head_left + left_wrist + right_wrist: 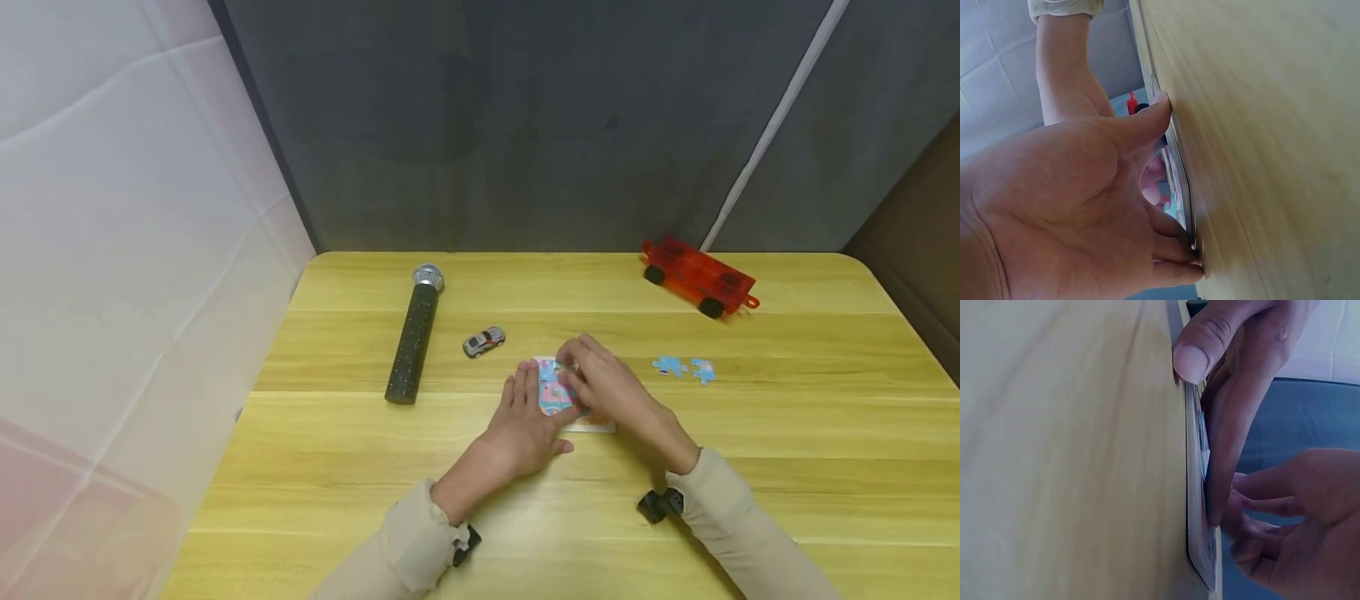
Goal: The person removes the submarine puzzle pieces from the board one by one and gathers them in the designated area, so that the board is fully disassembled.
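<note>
A small jigsaw puzzle point(553, 397) in a white-edged tray lies on the table, with blue and pink pieces in it. My left hand point(528, 429) rests on it with straight fingers along its left side, the thumb spread at the near edge and a finger across the pieces. Over the upper part of the puzzle, my right hand point(607, 383) has its fingers bent and pinches a puzzle piece, mostly hidden by the fingertips. The right wrist view shows the tray point(1194, 487) edge-on under the left hand. Two loose blue puzzle pieces point(670, 366) lie to the right.
A silver toy car point(483, 342) stands behind and left of the puzzle. Farther left lies a dark microphone point(415, 337) with a silver head. A red see-through toy wagon point(699, 277) stands at the back right. A grey partition point(480, 125) rises behind the table.
</note>
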`<state>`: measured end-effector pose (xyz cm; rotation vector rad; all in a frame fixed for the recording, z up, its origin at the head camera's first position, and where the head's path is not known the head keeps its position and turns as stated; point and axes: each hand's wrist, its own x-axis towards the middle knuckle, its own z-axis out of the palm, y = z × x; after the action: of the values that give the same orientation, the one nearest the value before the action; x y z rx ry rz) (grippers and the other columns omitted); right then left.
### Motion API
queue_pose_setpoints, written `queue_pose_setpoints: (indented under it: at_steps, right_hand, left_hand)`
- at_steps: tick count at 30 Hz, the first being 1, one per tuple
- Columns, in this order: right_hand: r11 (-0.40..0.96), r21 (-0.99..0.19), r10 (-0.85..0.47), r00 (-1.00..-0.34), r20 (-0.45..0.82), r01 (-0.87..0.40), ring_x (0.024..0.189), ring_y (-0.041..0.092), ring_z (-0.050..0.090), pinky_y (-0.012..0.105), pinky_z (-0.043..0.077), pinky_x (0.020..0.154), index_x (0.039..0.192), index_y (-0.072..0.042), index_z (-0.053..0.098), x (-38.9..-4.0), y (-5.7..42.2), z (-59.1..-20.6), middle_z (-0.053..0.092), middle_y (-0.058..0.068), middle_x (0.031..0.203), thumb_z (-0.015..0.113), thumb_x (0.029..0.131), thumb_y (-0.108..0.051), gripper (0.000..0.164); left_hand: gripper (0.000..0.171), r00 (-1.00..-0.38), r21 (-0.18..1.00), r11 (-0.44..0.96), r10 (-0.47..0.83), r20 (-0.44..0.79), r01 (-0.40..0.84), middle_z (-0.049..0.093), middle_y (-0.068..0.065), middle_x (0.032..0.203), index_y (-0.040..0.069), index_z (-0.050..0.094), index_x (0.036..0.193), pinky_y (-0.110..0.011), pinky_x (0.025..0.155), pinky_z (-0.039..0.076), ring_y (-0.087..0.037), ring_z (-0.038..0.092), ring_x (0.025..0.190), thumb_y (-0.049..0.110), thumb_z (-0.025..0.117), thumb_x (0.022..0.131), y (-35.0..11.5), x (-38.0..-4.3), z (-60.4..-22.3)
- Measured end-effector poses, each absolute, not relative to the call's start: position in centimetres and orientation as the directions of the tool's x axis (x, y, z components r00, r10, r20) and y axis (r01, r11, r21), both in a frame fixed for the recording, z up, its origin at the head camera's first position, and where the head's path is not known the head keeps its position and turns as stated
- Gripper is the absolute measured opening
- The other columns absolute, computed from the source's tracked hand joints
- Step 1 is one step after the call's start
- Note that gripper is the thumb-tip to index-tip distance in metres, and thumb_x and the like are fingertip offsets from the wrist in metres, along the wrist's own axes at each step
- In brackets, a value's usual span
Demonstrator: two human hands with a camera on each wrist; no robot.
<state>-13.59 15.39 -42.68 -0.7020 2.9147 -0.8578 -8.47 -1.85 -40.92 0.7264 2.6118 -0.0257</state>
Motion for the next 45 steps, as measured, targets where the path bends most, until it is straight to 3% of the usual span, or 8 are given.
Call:
queue_pose_setpoints:
  at_steps: [7,15,18,23,28,36,45]
  right_hand:
    - [0.694,-0.603,-0.395,-0.908,0.138,-0.393,0.083,0.022,0.072,0.038,0.063,0.074,0.111,0.004,0.075,-13.7,15.0,-42.7,0.075,0.014,0.103,0.073,0.102,0.002,0.009]
    - [0.84,-0.44,-0.341,-0.94,0.025,-0.316,0.072,0.019,0.057,0.033,0.054,0.057,0.114,0.0,0.071,-13.5,15.3,-42.6,0.061,0.015,0.109,0.081,0.101,-0.014,0.022]
    - [0.833,-0.454,-0.35,-0.937,0.009,-0.316,0.073,0.018,0.058,0.031,0.054,0.057,0.11,-0.001,0.069,-13.6,15.4,-42.5,0.062,0.013,0.103,0.081,0.101,-0.013,0.019]
    - [0.741,-0.584,-0.345,-0.934,0.092,-0.331,0.072,0.019,0.066,0.029,0.053,0.061,0.101,-0.001,0.067,-14.1,16.0,-41.8,0.073,0.011,0.089,0.078,0.1,-0.002,0.011]
    - [0.695,-0.633,-0.314,-0.936,0.159,-0.341,0.075,0.024,0.071,0.024,0.05,0.065,0.098,0.0,0.068,-14.5,17.7,-40.5,0.076,0.012,0.088,0.079,0.098,-0.001,0.011]
    - [0.699,-0.656,-0.349,-0.936,0.032,-0.283,0.071,0.017,0.064,0.026,0.049,0.061,0.097,-0.001,0.072,-15.5,21.7,-38.8,0.075,0.011,0.087,0.076,0.102,-0.003,0.006]
    - [0.722,-0.643,-0.346,-0.938,-0.014,-0.256,0.075,0.017,0.063,0.026,0.051,0.065,0.096,-0.001,0.074,-16.2,25.9,-38.5,0.076,0.01,0.088,0.076,0.101,0.0,0.005]
  left_hand:
    - [0.064,-0.774,0.08,0.861,0.488,-0.403,0.502,0.008,-0.037,0.178,0.051,0.027,0.172,-0.056,0.138,0.02,-0.046,0.002,0.171,0.056,0.05,0.113,-1.9,-8.4,-40.8]
    - [0.066,-0.775,0.033,0.852,0.49,-0.4,0.522,0.01,-0.036,0.178,0.053,0.021,0.173,-0.055,0.138,0.021,-0.046,0.004,0.171,0.057,0.049,0.113,-1.7,-8.3,-40.6]
    - [0.067,-0.774,0.037,0.854,0.489,-0.402,0.519,0.009,-0.036,0.178,0.052,0.02,0.173,-0.055,0.138,0.021,-0.046,0.003,0.171,0.057,0.049,0.113,-1.7,-8.3,-40.5]
    - [0.066,-0.779,0.073,0.864,0.483,-0.4,0.498,0.007,-0.037,0.178,0.052,0.023,0.172,-0.055,0.138,0.019,-0.047,0.004,0.17,0.056,0.05,0.113,-1.7,-8.3,-40.5]
    - [0.065,-0.786,0.089,0.872,0.475,-0.395,0.482,0.006,-0.036,0.179,0.054,0.025,0.172,-0.054,0.138,0.019,-0.047,0.005,0.17,0.055,0.052,0.112,-1.8,-8.3,-40.5]
    - [0.065,-0.793,0.096,0.874,0.475,-0.381,0.477,0.007,-0.037,0.179,0.054,0.024,0.172,-0.054,0.138,0.019,-0.047,0.007,0.17,0.055,0.052,0.113,-1.9,-8.1,-40.6]
    - [0.066,-0.794,0.058,0.869,0.474,-0.381,0.492,0.008,-0.037,0.178,0.055,0.021,0.172,-0.053,0.138,0.021,-0.046,0.01,0.17,0.056,0.049,0.113,-1.8,-8.1,-40.6]
